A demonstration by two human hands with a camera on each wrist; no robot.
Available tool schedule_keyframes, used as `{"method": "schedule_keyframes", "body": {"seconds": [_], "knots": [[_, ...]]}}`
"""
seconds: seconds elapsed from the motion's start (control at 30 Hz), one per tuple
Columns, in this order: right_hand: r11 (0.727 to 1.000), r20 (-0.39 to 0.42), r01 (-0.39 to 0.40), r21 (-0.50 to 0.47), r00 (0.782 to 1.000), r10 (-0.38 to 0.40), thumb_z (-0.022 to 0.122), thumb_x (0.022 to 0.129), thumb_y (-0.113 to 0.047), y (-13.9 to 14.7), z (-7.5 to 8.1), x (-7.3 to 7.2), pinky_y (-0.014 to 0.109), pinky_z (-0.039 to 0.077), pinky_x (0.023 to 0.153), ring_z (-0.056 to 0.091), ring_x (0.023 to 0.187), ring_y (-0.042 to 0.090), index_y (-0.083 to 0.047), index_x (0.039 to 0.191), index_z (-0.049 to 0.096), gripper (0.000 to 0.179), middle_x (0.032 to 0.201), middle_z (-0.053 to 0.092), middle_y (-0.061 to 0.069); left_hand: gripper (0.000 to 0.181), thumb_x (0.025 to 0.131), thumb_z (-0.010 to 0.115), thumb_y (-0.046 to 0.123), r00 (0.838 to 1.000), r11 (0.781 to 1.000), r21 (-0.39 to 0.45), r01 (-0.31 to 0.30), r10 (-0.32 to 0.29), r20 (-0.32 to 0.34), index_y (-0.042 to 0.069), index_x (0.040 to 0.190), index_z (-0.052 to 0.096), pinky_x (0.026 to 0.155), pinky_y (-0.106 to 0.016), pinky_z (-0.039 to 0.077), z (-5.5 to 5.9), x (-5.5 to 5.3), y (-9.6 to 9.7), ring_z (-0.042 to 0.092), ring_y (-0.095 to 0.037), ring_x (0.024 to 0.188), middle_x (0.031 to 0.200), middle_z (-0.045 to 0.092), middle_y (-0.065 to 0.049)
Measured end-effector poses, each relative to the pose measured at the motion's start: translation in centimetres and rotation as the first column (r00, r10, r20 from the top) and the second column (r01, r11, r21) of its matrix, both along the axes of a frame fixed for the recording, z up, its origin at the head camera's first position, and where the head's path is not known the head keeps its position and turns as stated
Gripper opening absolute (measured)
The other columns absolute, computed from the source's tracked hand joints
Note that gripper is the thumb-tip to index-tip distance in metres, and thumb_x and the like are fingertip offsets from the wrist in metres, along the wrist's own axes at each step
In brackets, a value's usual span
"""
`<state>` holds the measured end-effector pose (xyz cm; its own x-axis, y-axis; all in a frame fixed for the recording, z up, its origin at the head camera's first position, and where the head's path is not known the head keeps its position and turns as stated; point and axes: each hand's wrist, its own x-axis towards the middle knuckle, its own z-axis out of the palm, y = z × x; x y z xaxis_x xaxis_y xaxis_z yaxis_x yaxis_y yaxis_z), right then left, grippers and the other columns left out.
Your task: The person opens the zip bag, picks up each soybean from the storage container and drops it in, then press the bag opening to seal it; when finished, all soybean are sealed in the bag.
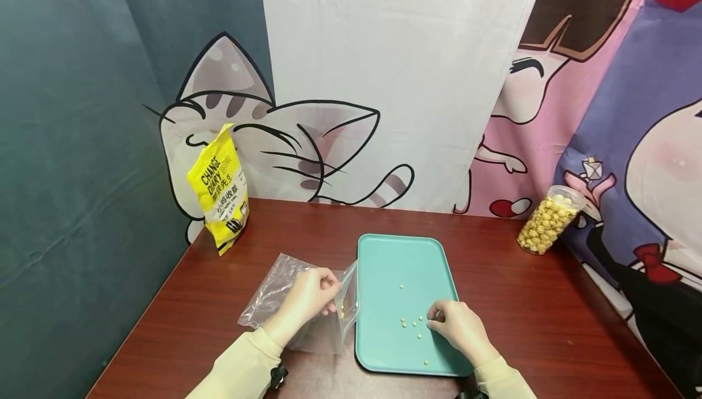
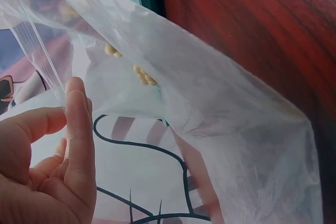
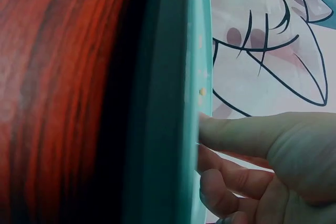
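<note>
My left hand (image 1: 314, 292) pinches the rim of a clear zip bag (image 1: 274, 292) between thumb and fingers, and the bag's mouth gapes toward the tray. Several soybeans (image 2: 144, 75) sit inside the bag in the left wrist view. A turquoise tray (image 1: 397, 265) lies right of the bag, with several loose soybeans (image 1: 414, 324) scattered on it. Over the tray's right part, my right hand (image 1: 457, 328) has its fingers bent down beside the beans. In the right wrist view the tray's rim hides those fingertips, so whether they hold a bean is unclear.
A yellow snack bag (image 1: 222, 192) stands at the table's back left. At the back right, a clear jar of popcorn (image 1: 548, 222) leans at a tilt. Printed cloth (image 1: 395, 82) hangs behind the brown table (image 1: 307, 222).
</note>
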<state>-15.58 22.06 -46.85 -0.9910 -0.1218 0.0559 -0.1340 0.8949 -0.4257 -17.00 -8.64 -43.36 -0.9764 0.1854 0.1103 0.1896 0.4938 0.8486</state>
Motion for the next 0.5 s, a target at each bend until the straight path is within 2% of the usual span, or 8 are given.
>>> {"method": "schedule_keyframes", "body": {"seconds": [0.5], "knots": [[1.0, -0.077, -0.004, -0.021, 0.997, 0.003, 0.08, 0.072, -0.019, -0.99, 0.09, -0.11, 0.024, 0.035, 0.047, 0.042, 0.052, 0.002, -0.026, 0.068, 0.063, 0.019, 0.059, 0.05, -0.015, 0.008, 0.088, 0.062, 0.01, 1.0, 1.0, -0.011, 0.0, 0.0, 0.021, 0.004, 0.083, 0.063, 0.041, -0.023, 0.05, 0.03, 0.1, 0.05, 0.06, -0.01, 0.042, 0.058, 0.064, -0.002]]}}
